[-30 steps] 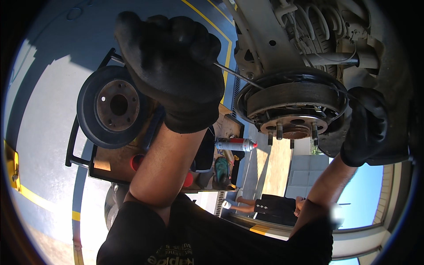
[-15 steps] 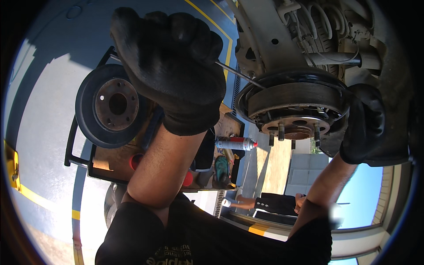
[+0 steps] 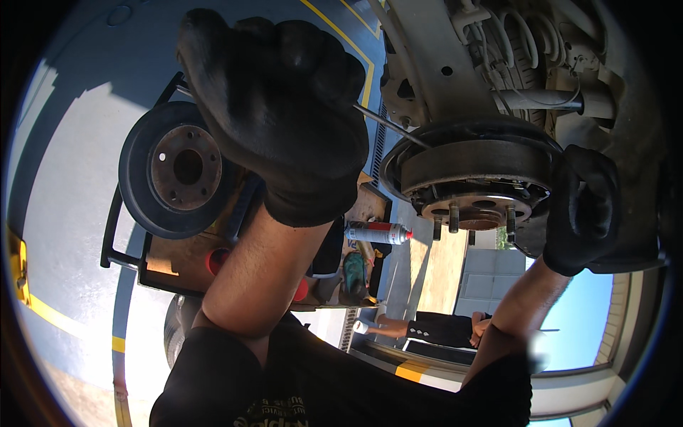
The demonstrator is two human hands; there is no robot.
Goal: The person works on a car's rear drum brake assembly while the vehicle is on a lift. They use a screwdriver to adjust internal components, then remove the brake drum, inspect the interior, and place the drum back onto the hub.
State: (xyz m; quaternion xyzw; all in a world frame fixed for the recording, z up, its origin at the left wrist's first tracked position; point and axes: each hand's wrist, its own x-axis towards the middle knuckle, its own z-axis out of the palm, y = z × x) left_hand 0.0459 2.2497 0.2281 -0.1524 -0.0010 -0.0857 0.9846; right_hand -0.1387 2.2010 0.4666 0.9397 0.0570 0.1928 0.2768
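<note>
My gloved left hand is closed round a tool whose handle is hidden; its thin metal shaft reaches into the top left of the brake shoe assembly, inside the backing plate's rim. Below the shoe is a hub flange with several studs. My gloved right hand is curled at the right edge of the backing plate; what its fingers grip is hidden.
A removed drum lies left on a cart with a spray can and other items. A coil spring and suspension arms fill the upper right. A person's bare leg shows at lower centre.
My left hand has shifted slightly rightward, its wrist a little lower, with the shaft still at the shoe. My right hand has edged slightly downward.
</note>
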